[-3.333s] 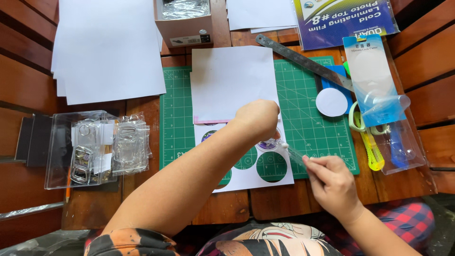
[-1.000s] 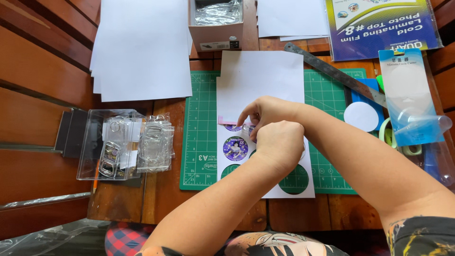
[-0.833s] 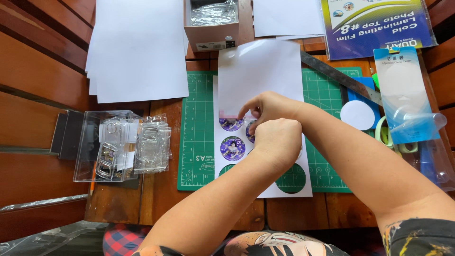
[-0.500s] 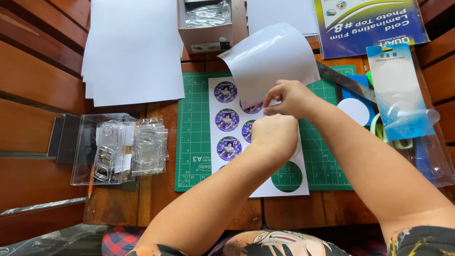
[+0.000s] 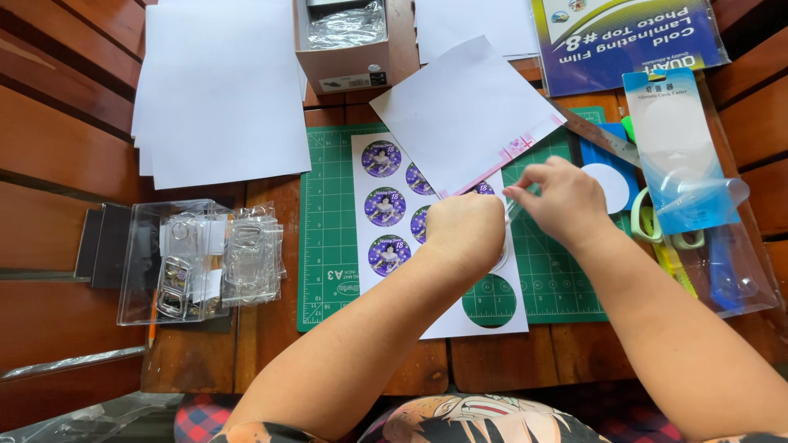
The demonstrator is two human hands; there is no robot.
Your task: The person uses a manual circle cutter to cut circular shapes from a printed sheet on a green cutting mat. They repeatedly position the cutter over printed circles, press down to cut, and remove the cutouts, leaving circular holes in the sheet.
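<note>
A white sheet (image 5: 369, 271) printed with several round purple pictures lies on a green cutting mat (image 5: 324, 246). One round hole (image 5: 489, 300) is cut out near its lower right. My left hand (image 5: 464, 234) rests on the sheet as a closed fist, pressing it down. My right hand (image 5: 558, 201) is just right of it, thumb and finger pinched on the edge of a thin clear film (image 5: 513, 209). A white backing sheet (image 5: 464, 115) with a pink-marked edge is turned back toward the upper right, off the pictures.
A stack of white paper (image 5: 217, 90) lies at upper left, with a cardboard box (image 5: 341, 61) beside it. A laminating film pack (image 5: 624, 37), metal ruler (image 5: 595, 131), white disc (image 5: 607, 184) and green-handled scissors (image 5: 657, 234) are on the right. A clear case of metal clips (image 5: 197, 262) sits left.
My right hand has peeled the white backing sheet up and away to the upper right, uncovering the round pictures. My left hand stayed pressed on the printed sheet.
</note>
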